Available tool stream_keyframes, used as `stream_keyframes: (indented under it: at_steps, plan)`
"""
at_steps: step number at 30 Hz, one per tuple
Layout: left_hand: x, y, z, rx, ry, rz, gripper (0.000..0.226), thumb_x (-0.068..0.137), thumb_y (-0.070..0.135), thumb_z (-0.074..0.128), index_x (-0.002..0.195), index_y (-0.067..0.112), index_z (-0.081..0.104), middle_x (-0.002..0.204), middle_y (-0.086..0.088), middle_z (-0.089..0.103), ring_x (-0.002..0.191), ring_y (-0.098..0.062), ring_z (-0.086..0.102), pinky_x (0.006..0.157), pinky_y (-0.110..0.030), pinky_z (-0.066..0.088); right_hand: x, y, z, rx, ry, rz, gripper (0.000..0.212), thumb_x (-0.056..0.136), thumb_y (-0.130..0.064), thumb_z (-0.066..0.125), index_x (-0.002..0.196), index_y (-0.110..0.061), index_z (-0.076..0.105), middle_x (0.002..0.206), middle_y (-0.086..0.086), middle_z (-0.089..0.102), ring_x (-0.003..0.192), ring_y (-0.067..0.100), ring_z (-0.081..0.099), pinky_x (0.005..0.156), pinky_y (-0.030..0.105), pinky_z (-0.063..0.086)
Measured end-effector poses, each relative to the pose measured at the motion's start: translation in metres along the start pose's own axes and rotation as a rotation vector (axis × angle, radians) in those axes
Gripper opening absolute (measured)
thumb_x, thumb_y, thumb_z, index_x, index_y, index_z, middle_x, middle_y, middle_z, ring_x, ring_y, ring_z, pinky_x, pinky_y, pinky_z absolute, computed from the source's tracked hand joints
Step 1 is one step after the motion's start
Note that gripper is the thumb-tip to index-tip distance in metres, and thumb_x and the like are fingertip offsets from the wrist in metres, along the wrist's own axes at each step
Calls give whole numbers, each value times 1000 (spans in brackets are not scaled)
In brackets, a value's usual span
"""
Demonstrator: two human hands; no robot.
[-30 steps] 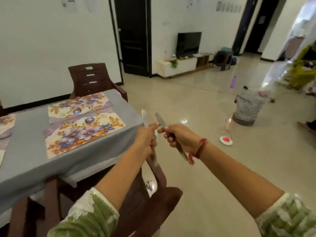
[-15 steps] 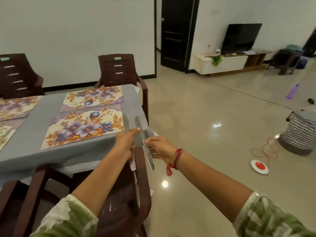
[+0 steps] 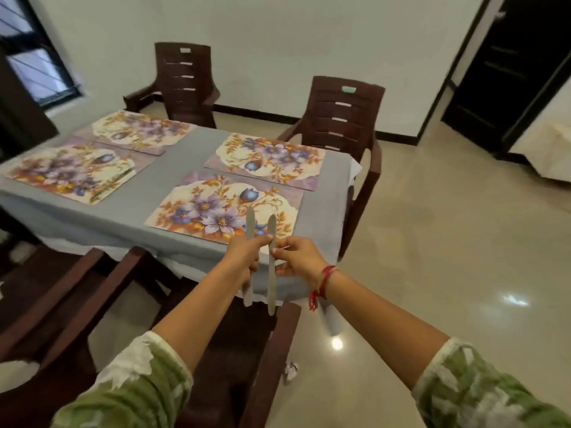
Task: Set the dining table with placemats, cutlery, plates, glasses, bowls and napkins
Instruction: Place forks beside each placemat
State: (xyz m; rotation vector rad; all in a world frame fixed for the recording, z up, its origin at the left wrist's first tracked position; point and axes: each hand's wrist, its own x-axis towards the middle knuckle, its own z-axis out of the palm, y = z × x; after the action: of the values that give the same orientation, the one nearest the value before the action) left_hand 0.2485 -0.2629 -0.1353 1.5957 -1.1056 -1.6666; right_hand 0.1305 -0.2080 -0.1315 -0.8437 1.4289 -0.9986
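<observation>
Several floral placemats lie on the grey tablecloth [image 3: 129, 220] of the dining table; the nearest placemat [image 3: 210, 208] is just ahead of my hands. My left hand [image 3: 244, 254] grips a table knife [image 3: 249, 225], blade pointing up over the placemat's near edge. My right hand [image 3: 296, 257] pinches a second knife [image 3: 272, 273] at its middle, held upright beside the first. Both hands hover above the table's near right corner. No plates, glasses, bowls or napkins are in view.
Brown plastic chairs ring the table: one directly below my arms [image 3: 234, 350], one at the lower left [image 3: 55, 304], two across the table [image 3: 343, 115] [image 3: 182, 81]. Glossy tiled floor [image 3: 448, 257] spreads to the right; a dark door [image 3: 519, 66] stands at the far right.
My view has swung left and down onto the table. Both hands with their knives have moved closer to the nearest placemat, and the right knife now stands upright beside the left one.
</observation>
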Motion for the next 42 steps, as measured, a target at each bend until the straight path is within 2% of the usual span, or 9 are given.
stream_keyframes:
  at_steps: [3, 7, 16, 22, 26, 29, 33, 39, 42]
  plan:
    - [27, 9, 4, -55, 28, -45, 20, 93, 16, 60, 75, 15, 51, 54, 1, 30, 36, -6, 21, 33, -15, 16, 57, 1, -21, 68, 21, 68, 9, 90, 1, 59, 85, -7, 57, 78, 8, 61, 51, 13, 63, 52, 24, 56]
    - [72, 15, 13, -190, 105, -127, 17, 95, 13, 52, 78, 12, 56, 49, 5, 29, 31, -3, 18, 32, -14, 13, 150, -2, -57, 189, 51, 173, 14, 89, 7, 57, 80, -5, 55, 79, 10, 61, 62, 21, 61, 53, 24, 56]
    - [150, 30, 39, -444, 263, -251, 27, 99, 18, 34, 84, 8, 54, 41, 6, 32, 30, -4, 18, 32, -12, 14, 275, 23, -86, 15, 79, 431, 16, 85, 4, 63, 72, -4, 63, 61, 10, 63, 41, 15, 57, 43, 26, 51]
    - [155, 36, 42, -445, 322, -273, 26, 101, 15, 31, 86, 9, 51, 39, 6, 35, 29, -3, 21, 32, -14, 13, 290, 19, -86, -59, 54, 455, 8, 86, 1, 63, 90, 7, 68, 63, 10, 62, 32, 10, 52, 35, 18, 43]
    - [153, 40, 44, -446, 333, -275, 26, 101, 15, 32, 85, 9, 52, 42, 6, 34, 30, -3, 22, 32, -14, 14, 288, 17, -80, -196, 108, 407, 19, 85, -3, 66, 67, -2, 64, 53, 6, 58, 30, 11, 49, 33, 16, 37]
    - [150, 41, 47, -420, 322, -269, 26, 101, 14, 32, 85, 10, 52, 41, 7, 34, 30, -3, 22, 32, -14, 14, 286, 19, -77, -270, 147, 361, 20, 82, -4, 67, 63, -5, 59, 57, 8, 61, 44, 18, 56, 41, 23, 46]
    - [147, 36, 50, -416, 298, -282, 23, 100, 16, 33, 86, 10, 51, 44, 6, 33, 31, -4, 20, 32, -13, 15, 283, 24, -74, -372, 160, 327, 11, 76, -11, 70, 81, -2, 67, 76, 13, 70, 68, 28, 69, 54, 28, 51]
    - [132, 39, 51, -502, 311, -237, 23, 96, 13, 32, 89, 8, 53, 59, 0, 37, 33, -4, 28, 32, -13, 22, 251, 0, -79, -126, 140, 264, 15, 85, -11, 67, 73, -2, 64, 65, 8, 63, 53, 15, 59, 53, 24, 51]
    - [125, 52, 59, -583, 289, -181, 23, 98, 10, 33, 92, 6, 55, 65, -3, 48, 43, -7, 42, 34, -15, 33, 213, -28, -76, 111, -88, 249, 22, 87, -26, 68, 82, -5, 63, 74, 9, 65, 62, 18, 62, 60, 26, 55]
